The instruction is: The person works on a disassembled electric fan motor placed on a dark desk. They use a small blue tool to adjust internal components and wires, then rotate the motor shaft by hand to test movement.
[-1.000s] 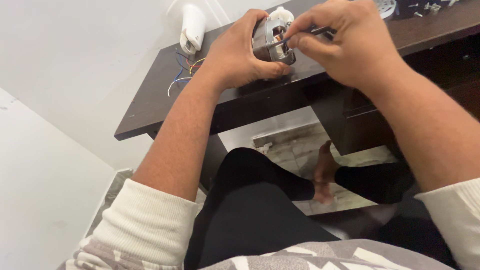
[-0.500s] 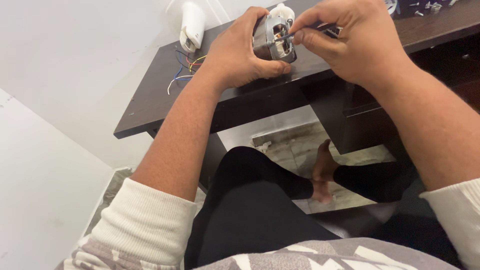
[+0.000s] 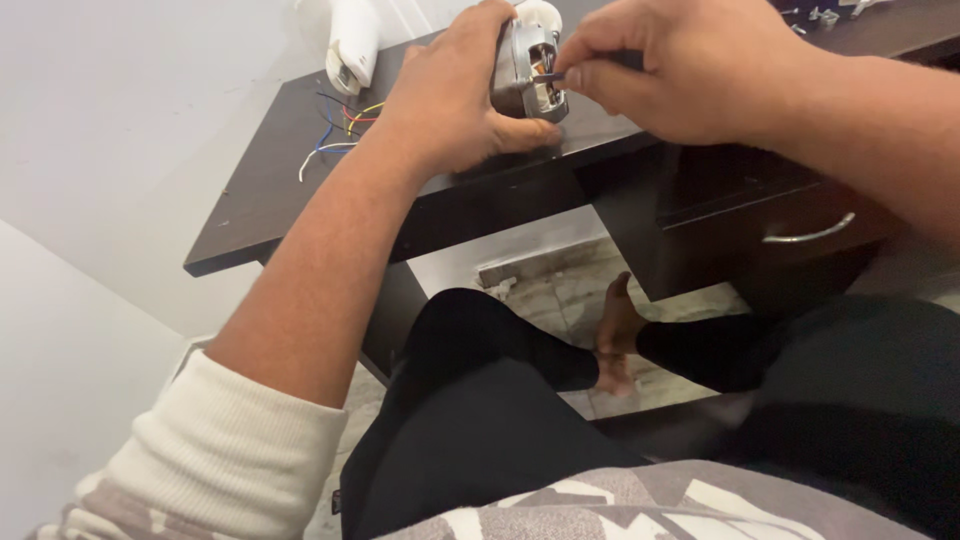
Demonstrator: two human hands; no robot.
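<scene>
My left hand (image 3: 455,95) grips a small silver electric motor (image 3: 525,70) with copper windings, held just above the front edge of a dark brown desk (image 3: 300,190). My right hand (image 3: 690,65) pinches a thin dark tool (image 3: 560,76) whose tip reaches into the motor's open end. Both hands sit close together at the top of the view. The far side of the motor is hidden behind my left fingers.
A white plastic housing (image 3: 350,40) with loose coloured wires (image 3: 335,130) lies at the desk's back left. A drawer with a metal handle (image 3: 808,235) is under the desk at right. My legs in black trousers and a bare foot (image 3: 615,335) rest below on a tiled floor.
The view has shifted slightly, so both hands and the motor sit a little higher and further left. The tool tip stays at the motor's open end.
</scene>
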